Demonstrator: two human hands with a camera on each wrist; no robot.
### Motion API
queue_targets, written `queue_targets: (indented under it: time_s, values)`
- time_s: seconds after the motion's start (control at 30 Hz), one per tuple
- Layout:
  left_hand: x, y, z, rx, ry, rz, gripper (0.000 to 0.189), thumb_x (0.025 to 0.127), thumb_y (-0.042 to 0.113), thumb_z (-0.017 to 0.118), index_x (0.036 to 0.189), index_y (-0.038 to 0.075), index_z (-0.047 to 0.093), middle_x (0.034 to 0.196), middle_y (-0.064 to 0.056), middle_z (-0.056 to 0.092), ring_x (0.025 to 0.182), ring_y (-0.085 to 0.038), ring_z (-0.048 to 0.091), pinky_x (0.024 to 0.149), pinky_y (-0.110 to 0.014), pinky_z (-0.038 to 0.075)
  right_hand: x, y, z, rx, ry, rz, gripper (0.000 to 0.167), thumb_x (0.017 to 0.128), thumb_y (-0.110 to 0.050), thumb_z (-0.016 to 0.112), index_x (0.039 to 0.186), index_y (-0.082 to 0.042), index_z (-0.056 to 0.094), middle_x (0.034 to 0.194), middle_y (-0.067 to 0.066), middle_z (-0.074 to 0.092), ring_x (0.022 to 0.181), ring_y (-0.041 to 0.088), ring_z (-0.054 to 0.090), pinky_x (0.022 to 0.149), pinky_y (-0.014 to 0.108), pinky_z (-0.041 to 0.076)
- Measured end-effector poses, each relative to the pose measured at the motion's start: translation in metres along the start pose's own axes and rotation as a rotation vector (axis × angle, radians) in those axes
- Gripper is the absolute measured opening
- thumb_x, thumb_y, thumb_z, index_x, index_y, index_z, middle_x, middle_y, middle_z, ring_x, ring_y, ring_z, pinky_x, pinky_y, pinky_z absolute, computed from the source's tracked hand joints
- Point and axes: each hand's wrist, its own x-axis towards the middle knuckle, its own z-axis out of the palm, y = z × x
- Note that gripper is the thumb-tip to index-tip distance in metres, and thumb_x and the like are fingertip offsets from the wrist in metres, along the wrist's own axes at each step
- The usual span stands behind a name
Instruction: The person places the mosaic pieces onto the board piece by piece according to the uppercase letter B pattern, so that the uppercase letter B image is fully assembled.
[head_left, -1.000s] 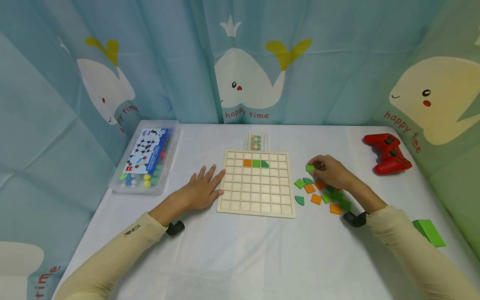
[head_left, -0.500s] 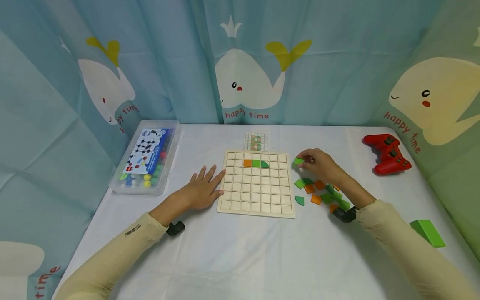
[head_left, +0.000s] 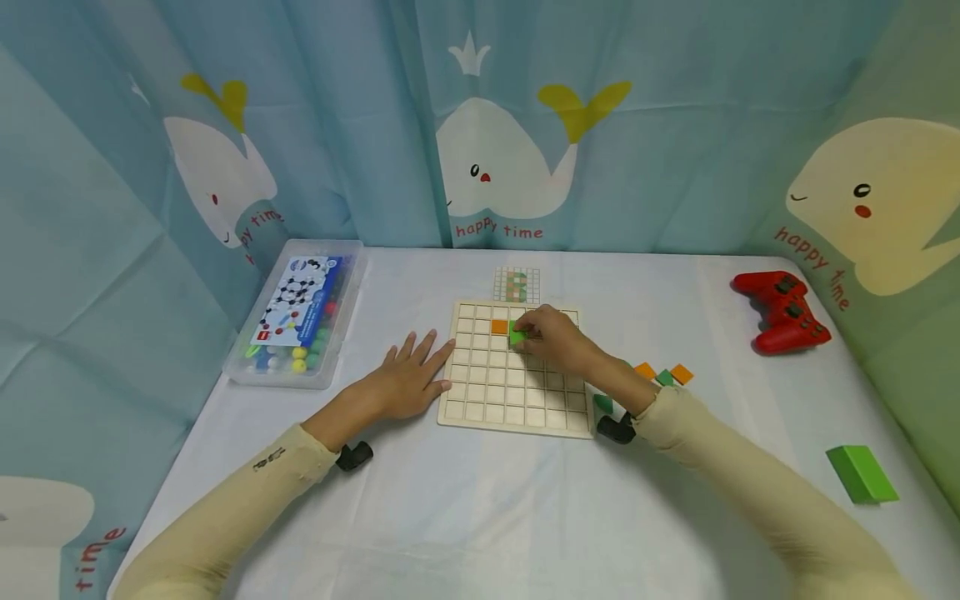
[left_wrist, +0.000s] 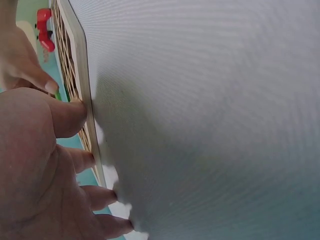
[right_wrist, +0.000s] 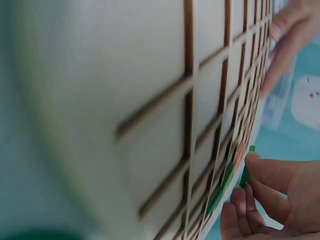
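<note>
Since the earlier frame, the right hand [head_left: 557, 337] has travelled left from beside the wooden board [head_left: 487, 375] to a place over its upper rows, carrying a green tile [right_wrist: 244, 177] with it; the left hand [head_left: 405, 383] has stayed at the board's left edge. The carried tile is small, thin, flat and plain, bright green in the head view and darker, seen nearly edge-on, in the right wrist view. The right grip pinches it between thumb and fingertips. It is tilted just above the row with the orange tile [head_left: 499, 327] and green pieces; whether it touches the board cannot be told. The left grip is spread, with thumb and a fingertip against the rim. The board is pale and squarish, its cells divided by darker grooves.

Red lettering [head_left: 498, 229] on the blue curtain [head_left: 337, 125] reads "happy time" under the whale prints, partly cut off by folds at the left. On the clear box [head_left: 281, 379], a blue and white label [head_left: 294, 296] shows black molecule-like models; its print is too small to read. Behind the board, the pattern card [head_left: 517, 285] bears a grid with green and orange shapes. A small dark marking on the left sleeve [head_left: 268, 459] is not legible.
</note>
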Motion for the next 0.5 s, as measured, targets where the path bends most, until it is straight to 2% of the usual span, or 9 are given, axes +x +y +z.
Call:
queue_targets:
  time_s: [0.27, 0.5]
  values:
    - [0.001, 0.0, 0.0, 0.011, -0.004, -0.003, 0.071, 0.114, 0.051, 0.035, 0.172, 0.023, 0.006, 0.177, -0.018, -0.001, 0.161, -0.048, -0.004, 0.127, -0.068, 0.01, 0.011, -0.009, 0.018, -0.052, 0.004, -0.03, 0.017, 0.1, 0.0, 0.071, 0.115, 0.005, 0.067, 0.116, 0.018, 0.061, 0.107, 0.03, 0.062, 0.095, 0.041, 0.056]
    - [-0.001, 0.004, -0.002, 0.007, -0.005, -0.001, 0.071, 0.114, 0.05, 0.036, 0.172, 0.022, 0.007, 0.177, -0.02, 0.0, 0.16, -0.049, -0.003, 0.126, -0.069, 0.011, 0.015, -0.017, 0.025, -0.104, -0.011, -0.055, 0.014, 0.1, 0.003, 0.069, 0.113, 0.008, 0.07, 0.116, 0.019, 0.062, 0.106, 0.029, 0.062, 0.093, 0.038, 0.057]
